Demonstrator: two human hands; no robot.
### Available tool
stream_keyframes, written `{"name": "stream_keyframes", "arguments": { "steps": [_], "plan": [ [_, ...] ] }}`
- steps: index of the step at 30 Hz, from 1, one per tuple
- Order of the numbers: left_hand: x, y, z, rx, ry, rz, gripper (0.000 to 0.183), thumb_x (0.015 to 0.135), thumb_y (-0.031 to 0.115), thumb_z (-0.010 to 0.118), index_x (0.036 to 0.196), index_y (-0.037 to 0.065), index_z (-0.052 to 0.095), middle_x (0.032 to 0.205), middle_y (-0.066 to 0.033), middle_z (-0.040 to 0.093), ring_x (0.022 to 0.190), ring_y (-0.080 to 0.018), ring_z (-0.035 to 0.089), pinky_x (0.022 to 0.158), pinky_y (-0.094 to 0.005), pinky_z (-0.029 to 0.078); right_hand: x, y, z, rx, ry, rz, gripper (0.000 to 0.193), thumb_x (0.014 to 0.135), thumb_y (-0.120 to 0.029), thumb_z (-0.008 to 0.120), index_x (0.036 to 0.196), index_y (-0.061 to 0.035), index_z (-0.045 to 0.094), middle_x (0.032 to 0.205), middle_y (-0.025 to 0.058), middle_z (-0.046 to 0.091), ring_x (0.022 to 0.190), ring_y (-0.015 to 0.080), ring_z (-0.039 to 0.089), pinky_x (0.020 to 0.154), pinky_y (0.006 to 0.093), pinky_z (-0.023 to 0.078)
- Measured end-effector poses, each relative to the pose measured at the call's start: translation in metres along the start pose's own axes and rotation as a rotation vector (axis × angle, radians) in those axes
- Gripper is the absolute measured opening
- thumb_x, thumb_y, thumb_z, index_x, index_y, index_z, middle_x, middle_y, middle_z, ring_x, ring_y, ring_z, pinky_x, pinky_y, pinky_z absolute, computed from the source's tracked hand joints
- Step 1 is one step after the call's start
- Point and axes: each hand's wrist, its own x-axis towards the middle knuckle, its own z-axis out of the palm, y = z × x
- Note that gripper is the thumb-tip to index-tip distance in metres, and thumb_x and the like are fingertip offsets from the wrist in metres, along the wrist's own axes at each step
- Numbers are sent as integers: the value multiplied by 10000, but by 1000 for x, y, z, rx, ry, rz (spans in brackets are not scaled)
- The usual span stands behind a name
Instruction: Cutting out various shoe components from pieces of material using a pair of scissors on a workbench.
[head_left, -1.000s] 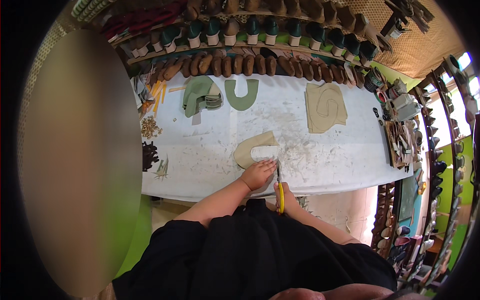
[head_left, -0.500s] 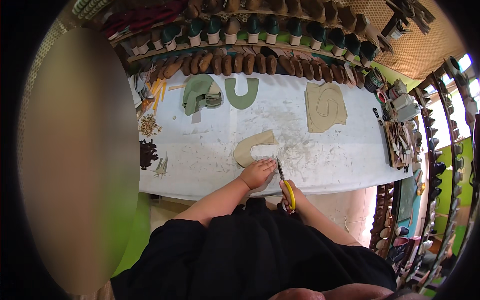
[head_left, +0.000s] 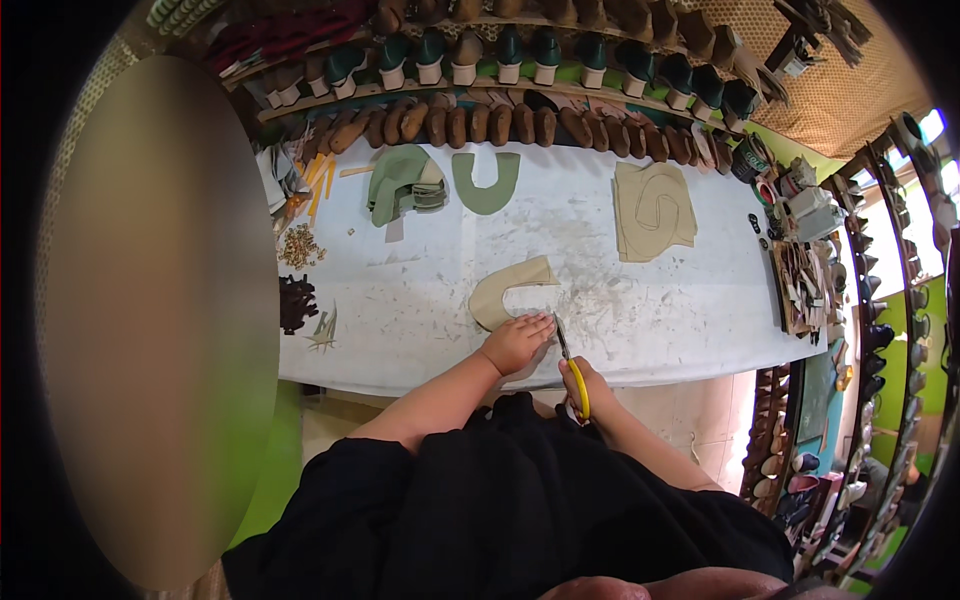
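Observation:
A tan U-shaped piece of sheet material lies on the white-covered table in front of me. My left hand rests flat on its near arm, fingers stretched out and pointing right. In my right hand is a pair of yellow-handled scissors, gripped by the handles near the table's front edge. The blades point away from me, their tips beside my left fingertips and the end of the tan piece. Whether the blades touch the material I cannot tell.
Green cut pieces are stacked at the back, beside a green U-shaped piece. Larger tan sheets lie back right. Brass-coloured bits and dark scraps sit at the left. Wooden shoe lasts line the back; a tool box stands right.
The whole view has shifted slightly. The scissor handles look a little closer together; my left hand stays on the tan piece.

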Motion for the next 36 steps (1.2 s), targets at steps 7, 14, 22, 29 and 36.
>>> {"name": "stream_keyframes", "arguments": {
  "steps": [7,14,22,29,36],
  "plan": [
    [1,0,-3,-1,1,26,340,903,132,550,1216,38,645,1285,-118,642,1186,-271,616,1048,-395,458,11,13,-6,74,-70,54,596,956,-623,494,1137,-55,482,585,68,482,401,189,483,383,333,405],
    [1,2,-5,-18,-11,46,352,884,124,551,1210,32,647,1275,-128,646,1166,-276,625,1047,-394,462,3,-3,-5,21,-51,80,563,968,-616,468,1055,-60,475,596,56,477,415,173,476,382,326,393],
    [5,3,-7,-6,20,60,325,864,91,598,1176,34,667,1250,-119,662,1140,-268,641,1010,-380,492,15,23,-5,-165,86,-163,516,994,-551,480,915,-42,504,633,71,556,526,204,556,524,347,452],
    [-1,3,-7,-19,-57,76,351,862,100,581,1201,49,656,1261,-96,656,1185,-247,617,1044,-369,465,16,7,-12,101,-133,111,650,926,-666,506,1160,-60,478,562,68,453,414,183,486,406,326,415],
    [1,3,-8,-14,-70,72,349,863,108,576,1197,51,659,1259,-94,657,1195,-241,613,1049,-364,461,16,7,-13,42,-110,106,659,928,-682,482,1129,-54,488,560,70,458,421,192,499,404,337,410]
  ]
}}
